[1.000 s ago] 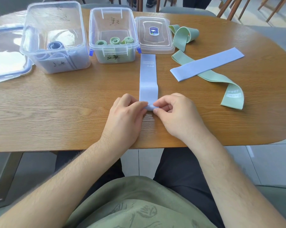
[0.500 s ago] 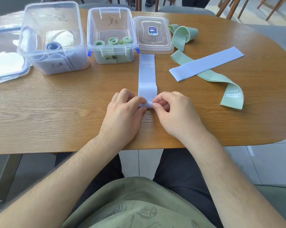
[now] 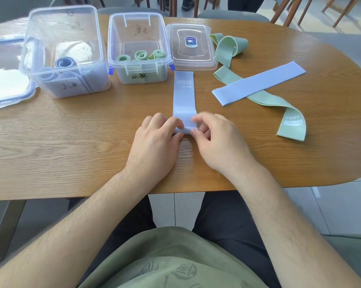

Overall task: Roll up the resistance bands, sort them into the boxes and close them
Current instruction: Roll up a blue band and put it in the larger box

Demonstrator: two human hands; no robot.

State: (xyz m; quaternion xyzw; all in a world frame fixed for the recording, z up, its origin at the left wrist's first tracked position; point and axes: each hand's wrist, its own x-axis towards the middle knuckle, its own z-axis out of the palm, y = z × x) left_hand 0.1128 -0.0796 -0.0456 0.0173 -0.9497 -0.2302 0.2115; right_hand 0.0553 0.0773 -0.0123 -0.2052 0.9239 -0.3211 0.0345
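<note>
The band (image 3: 183, 94) lies flat on the desk (image 3: 71, 132), its near end pinched by the fingers (image 3: 175, 123) of the left hand (image 3: 154, 144) and right hand (image 3: 219, 142). The roll (image 3: 185, 130) is best kept tight, with edges aligned, as it is advanced.
</note>
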